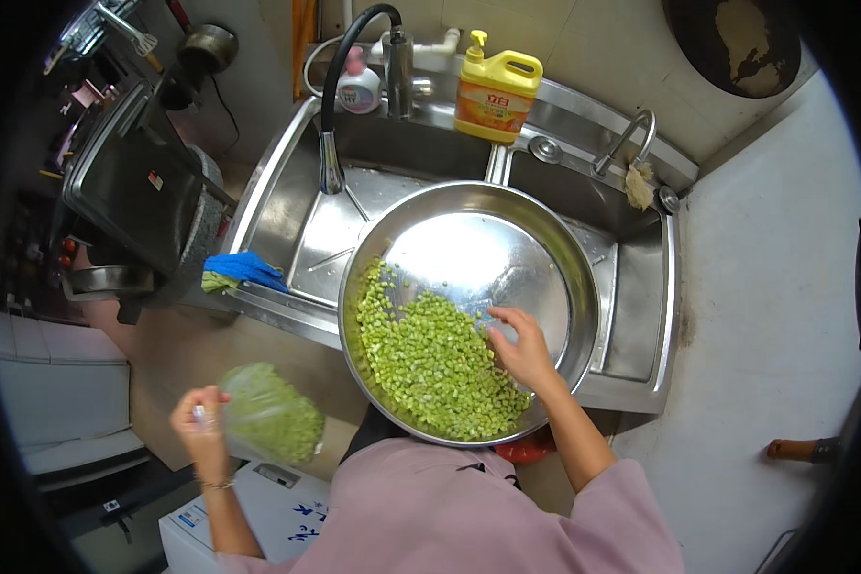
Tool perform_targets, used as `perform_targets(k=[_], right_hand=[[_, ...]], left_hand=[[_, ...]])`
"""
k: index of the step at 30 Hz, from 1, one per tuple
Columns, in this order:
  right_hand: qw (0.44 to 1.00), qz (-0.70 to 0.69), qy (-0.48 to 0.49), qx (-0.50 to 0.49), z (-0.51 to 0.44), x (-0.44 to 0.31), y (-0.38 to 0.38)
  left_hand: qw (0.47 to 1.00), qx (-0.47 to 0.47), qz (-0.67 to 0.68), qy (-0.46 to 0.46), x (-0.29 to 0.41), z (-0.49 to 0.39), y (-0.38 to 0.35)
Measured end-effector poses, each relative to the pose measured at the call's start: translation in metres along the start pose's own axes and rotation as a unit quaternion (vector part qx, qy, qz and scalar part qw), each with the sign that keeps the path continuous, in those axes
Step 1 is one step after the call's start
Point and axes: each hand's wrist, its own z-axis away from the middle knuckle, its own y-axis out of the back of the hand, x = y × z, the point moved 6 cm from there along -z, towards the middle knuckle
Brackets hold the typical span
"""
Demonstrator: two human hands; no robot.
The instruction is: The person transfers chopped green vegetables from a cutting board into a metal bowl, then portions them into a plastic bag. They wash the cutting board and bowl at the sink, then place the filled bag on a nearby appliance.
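Observation:
My left hand (202, 423) grips the gathered neck of a clear plastic bag (271, 412) filled with chopped green vegetable pieces, probably beans. The bag hangs left of the pan, blurred by motion. A large round steel pan (466, 188) rests across the sink's front edge, tilted towards me. Along its lower left lies a heap of the same green pieces (438, 362). Over the pan's right side, my right hand (522, 351) is curved, thumb and fingers apart, beside the heap. Between them shows a pale patch; I cannot tell whether it is glare or a clear object.
Under the pan is a double steel sink (280, 215) with a pull-down faucet (330, 158). A yellow detergent jug (499, 97) and a pump bottle (359, 90) stand behind it. A blue cloth (244, 267) drapes over the left rim. A white appliance (240, 513) stands below my left arm.

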Motion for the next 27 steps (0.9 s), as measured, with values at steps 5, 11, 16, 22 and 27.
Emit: perform_targets(k=[5, 11, 16, 22, 27], right_hand=[[0.876, -0.466, 0.063, -0.109, 0.028, -0.128, 0.084], [0.68, -0.61, 0.298, -0.275, 0.092, -0.245, 0.176], [0.691, -0.588, 0.344, -0.241, 0.121, -0.236, 0.197], [0.728, -0.56, 0.346, -0.193, 0.137, -0.216, 0.214], [0.754, -0.54, 0.328, -0.178, 0.135, -0.201, 0.221]], left_hand=[[0.974, -0.085, 0.129, -0.167, 0.116, -0.042, 0.05], [0.846, -0.298, 0.394, -0.199, 0.22, -0.102, 0.029], [0.709, -0.476, 0.492, -0.172, 0.256, -0.146, -0.102], [0.61, -0.65, 0.386, -0.236, 0.286, -0.138, -0.267], [0.582, -0.723, 0.265, -0.263, 0.272, -0.116, -0.356]])
